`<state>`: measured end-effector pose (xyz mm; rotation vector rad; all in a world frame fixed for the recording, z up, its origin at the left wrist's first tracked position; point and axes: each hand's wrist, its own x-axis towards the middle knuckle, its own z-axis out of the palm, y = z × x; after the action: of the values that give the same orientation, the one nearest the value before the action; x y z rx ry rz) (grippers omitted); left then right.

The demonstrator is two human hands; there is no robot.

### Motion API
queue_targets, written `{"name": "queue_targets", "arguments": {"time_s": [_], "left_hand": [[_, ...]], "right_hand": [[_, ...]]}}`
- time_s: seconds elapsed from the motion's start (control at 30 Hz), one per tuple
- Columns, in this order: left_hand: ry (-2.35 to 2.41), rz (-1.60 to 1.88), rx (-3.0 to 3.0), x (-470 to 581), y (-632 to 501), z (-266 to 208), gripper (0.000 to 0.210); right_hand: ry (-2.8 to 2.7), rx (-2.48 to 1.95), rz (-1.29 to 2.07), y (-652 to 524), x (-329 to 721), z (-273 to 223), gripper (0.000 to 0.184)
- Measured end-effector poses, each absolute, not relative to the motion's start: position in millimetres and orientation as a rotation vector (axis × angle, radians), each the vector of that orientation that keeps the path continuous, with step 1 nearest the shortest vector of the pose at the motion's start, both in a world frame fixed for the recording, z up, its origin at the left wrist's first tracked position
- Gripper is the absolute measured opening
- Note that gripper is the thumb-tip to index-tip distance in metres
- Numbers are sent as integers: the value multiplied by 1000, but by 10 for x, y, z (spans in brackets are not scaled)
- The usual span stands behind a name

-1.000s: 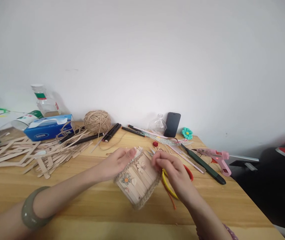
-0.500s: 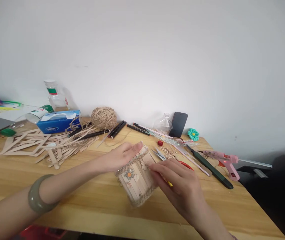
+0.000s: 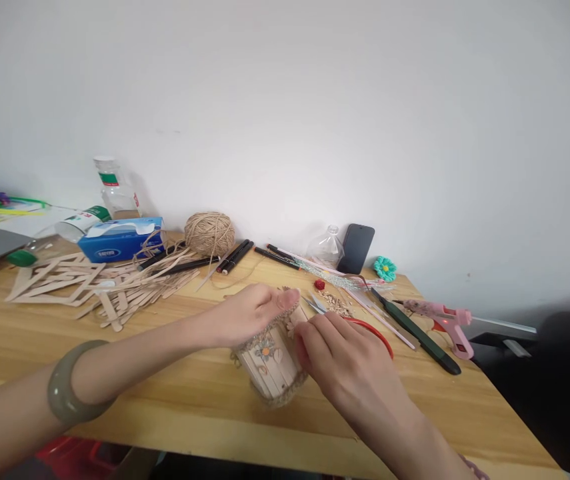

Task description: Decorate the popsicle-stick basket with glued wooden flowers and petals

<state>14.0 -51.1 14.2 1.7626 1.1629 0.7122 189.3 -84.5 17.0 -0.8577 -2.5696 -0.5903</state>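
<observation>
My left hand [image 3: 257, 313] is closed around the upper edge of a small craft-stick holder [image 3: 275, 373], tilted above the table. Braided twine trims the holder's rims, and a grey-petalled flower with an orange centre [image 3: 265, 351] decorates its side. My right hand [image 3: 347, 353] has its fingers pinched together against the holder's right side, by a pale petal shape [image 3: 291, 325]. Whatever those fingertips hold is hidden behind them. Just beyond the right hand lie scissors with red handles [image 3: 379, 335], partly covered by it.
Craft sticks [image 3: 59, 283], a blue tissue pack [image 3: 121, 243] and a twine ball [image 3: 209, 233] lie at left. Toward the right are a red pom-like piece [image 3: 319, 285], wood shavings [image 3: 337, 304], a phone [image 3: 356, 248], a dark green tool [image 3: 419, 337] and a pink glue gun [image 3: 447, 321].
My right hand has shifted slightly left and turned over the holder, covering more of its right side. The yellow bit seen beneath that hand is now out of sight. The left hand keeps its hold.
</observation>
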Motion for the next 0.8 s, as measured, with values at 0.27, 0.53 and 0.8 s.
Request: {"name": "queue_targets", "arguments": {"time_s": [0.27,0.53,0.8], "left_hand": [[1129,672,1715,58,-526,111,55],[1138,609,1742,-33,-556,112,57],[1153,561,1729,1,-567,134,59]], "right_hand": [[-2211,-1050,-369,-689,2046,66,17],[-1773,-1179,374,-675,2257,66,12],[-2297,-879,-5,-912,2093,-21,23]]}}
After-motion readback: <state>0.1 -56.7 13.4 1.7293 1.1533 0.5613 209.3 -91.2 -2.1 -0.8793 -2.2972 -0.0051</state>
